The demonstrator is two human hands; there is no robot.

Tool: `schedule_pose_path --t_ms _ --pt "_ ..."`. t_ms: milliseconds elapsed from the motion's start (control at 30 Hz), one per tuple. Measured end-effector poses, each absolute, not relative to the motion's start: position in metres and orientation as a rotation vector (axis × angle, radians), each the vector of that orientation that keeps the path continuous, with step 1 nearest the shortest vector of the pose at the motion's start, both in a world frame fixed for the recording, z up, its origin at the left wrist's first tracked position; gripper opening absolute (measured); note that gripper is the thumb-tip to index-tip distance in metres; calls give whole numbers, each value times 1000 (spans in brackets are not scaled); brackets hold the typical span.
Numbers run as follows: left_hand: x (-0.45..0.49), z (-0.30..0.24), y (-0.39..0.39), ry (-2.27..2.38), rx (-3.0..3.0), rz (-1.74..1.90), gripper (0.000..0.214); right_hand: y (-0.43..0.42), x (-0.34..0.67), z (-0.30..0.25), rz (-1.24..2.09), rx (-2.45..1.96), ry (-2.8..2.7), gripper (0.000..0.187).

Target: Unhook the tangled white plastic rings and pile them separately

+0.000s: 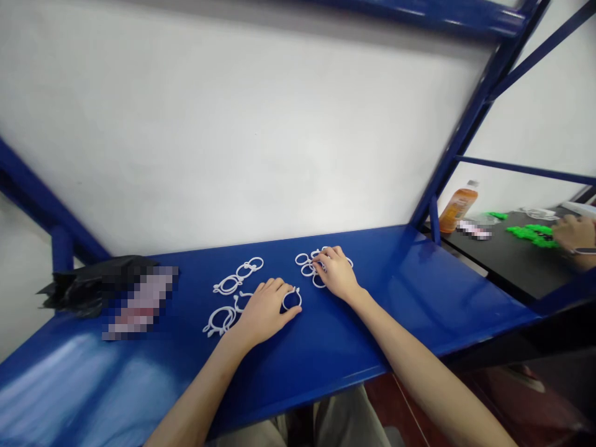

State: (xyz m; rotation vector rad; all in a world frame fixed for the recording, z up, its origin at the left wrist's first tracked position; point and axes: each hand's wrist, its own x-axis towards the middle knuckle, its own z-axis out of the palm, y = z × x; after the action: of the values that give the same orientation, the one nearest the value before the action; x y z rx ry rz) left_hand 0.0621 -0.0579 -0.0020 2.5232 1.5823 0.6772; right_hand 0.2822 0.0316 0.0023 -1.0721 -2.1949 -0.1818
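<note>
On blue metal shelving (400, 292), left hand (265, 310) seemingly pinches a white ring (292, 299) — right hand (336, 271) lies open on rings (305, 266).

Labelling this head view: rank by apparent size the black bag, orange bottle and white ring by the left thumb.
1. black bag
2. orange bottle, though it stands farther off, so this is unsure
3. white ring

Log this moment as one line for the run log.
left hand touching white ring | right hand on ring pile | spare rings lying left on blue table | grips unclear
</note>
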Motion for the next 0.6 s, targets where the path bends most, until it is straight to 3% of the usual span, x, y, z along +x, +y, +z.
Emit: schedule_pose_path --t_ms 300,600 --pt "63 2 -60 1583 2534 661 30 77 266 12 -250 -1198 -2415 11" --pt "64 9 -62 1587 2521 581 32 83 288 28 -294 -1053 -2409 11"
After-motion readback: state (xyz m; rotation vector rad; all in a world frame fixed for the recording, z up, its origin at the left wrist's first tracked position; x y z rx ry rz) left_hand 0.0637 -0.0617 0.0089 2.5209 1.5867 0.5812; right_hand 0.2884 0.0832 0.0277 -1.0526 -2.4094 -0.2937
